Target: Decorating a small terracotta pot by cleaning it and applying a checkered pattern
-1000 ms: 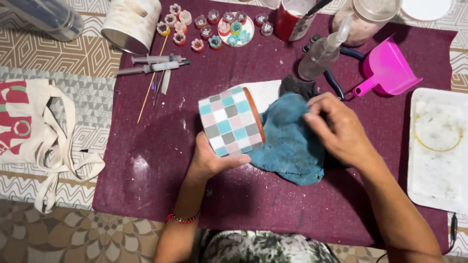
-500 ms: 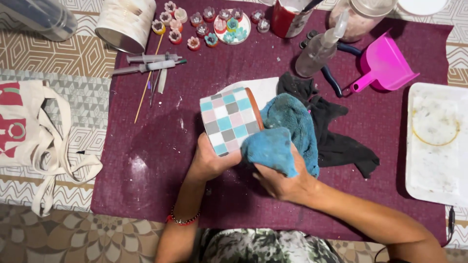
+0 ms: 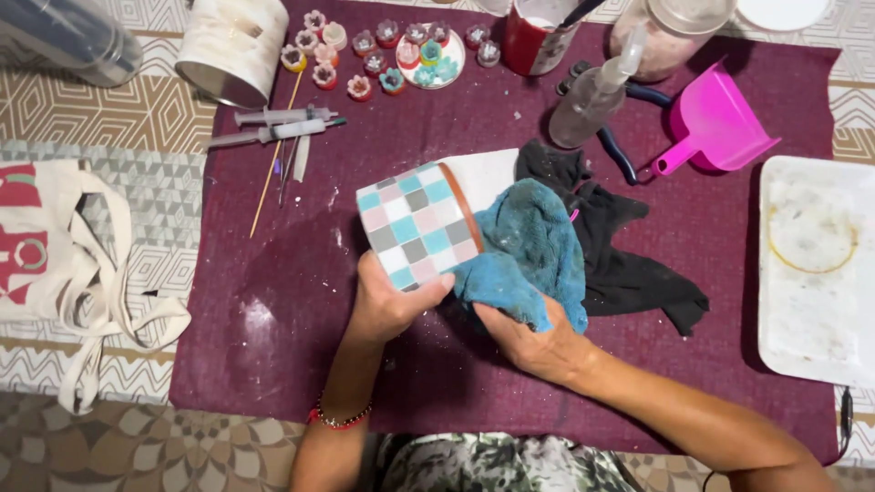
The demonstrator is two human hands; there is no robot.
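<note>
A pot [image 3: 417, 223] covered in pink, grey, white and teal mosaic squares lies tilted on its side over the maroon mat [image 3: 273, 319]. My left hand [image 3: 387, 301] grips it from below at its near end. My right hand [image 3: 533, 339] holds a teal cloth [image 3: 533, 246], bunched against the pot's lower right side. A black rag [image 3: 629, 264] lies under and to the right of the cloth. A white sheet [image 3: 483, 173] sits behind the pot.
At the back stand a white tin [image 3: 232, 50], several small coloured cups [image 3: 365, 55], a red mug [image 3: 542, 41], a spray bottle [image 3: 597, 91] and a pink dustpan [image 3: 715, 123]. Syringes [image 3: 273, 128] lie left of them. A white tray [image 3: 816, 264] sits right, a tote bag [image 3: 55, 255] left.
My right hand has moved from the top of the cloth down to the pot's near right side, dragging the teal cloth with it and uncovering the black rag. The pot stays in my left hand.
</note>
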